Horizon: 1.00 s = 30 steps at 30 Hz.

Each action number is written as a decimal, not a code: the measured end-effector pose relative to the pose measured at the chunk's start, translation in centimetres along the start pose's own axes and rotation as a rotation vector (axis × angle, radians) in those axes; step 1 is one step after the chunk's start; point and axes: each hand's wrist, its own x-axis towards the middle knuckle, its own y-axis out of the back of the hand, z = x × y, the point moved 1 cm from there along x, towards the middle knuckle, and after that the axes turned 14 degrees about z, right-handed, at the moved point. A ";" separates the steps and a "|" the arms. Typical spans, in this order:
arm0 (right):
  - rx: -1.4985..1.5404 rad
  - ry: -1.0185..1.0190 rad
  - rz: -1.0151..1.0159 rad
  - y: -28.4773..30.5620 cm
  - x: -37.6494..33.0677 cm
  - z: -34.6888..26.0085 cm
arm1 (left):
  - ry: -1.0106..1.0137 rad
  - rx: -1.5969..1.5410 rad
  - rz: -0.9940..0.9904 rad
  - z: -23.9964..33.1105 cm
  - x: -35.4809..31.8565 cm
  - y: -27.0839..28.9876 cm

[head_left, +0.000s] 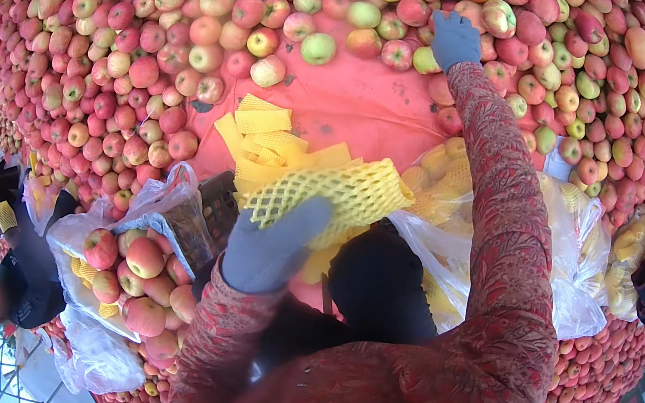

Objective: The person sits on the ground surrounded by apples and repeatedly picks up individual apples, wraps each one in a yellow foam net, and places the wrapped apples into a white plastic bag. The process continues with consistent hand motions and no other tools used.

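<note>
My left hand (277, 244), in a grey glove, is closed on a yellow foam net sleeve (332, 195). The sleeve lies lengthwise across the front of me, its mesh stretched open. My right hand (456, 42), in a blue-grey glove, is stretched out to the far pile of apples (534, 27). Its fingers bend down among the apples, and their tips are partly hidden, so whether an apple is gripped is unclear. A green-and-red apple (498, 18) lies just to the right of the fingers. Under and beyond the held sleeve is a heap of flat yellow foam sleeves (262, 126).
Apples heap up around a red ground sheet (342, 88). At left, a plastic-lined container holds large apples (146, 258) beside a dark crate (218, 205). Clear plastic bags (579, 264) with foam-wrapped fruit lie at right. Other people (22, 291) are at the far left.
</note>
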 end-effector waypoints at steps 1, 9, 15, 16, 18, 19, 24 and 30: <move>-0.056 0.002 -0.027 -1.8 0.9 0.1 | 0.206 -0.127 0.086 0.4 0.0 -0.3; 0.065 -0.060 -0.208 -2.0 4.6 -0.1 | 0.212 0.007 0.211 0.6 1.6 1.2; 1.994 -0.685 -0.456 9.2 -0.9 -1.5 | -0.280 0.202 0.196 1.9 2.4 -0.3; 2.163 -0.693 -0.465 12.2 -1.6 -3.1 | 0.126 -0.218 0.274 2.6 2.3 -1.4; 2.316 -0.667 -0.450 17.7 -3.8 -4.9 | -0.100 -0.044 0.314 2.4 2.0 -2.3; 2.292 -0.637 -0.443 19.9 -5.0 -5.4 | -0.214 -0.032 0.340 2.2 1.9 -3.2; 2.144 -0.554 -0.272 30.3 -9.3 -9.3 | -0.688 0.141 0.276 3.4 -0.7 -4.5; 1.978 -0.511 -0.066 37.5 -14.3 -9.8 | -0.643 -0.067 0.145 5.2 -6.7 -4.8</move>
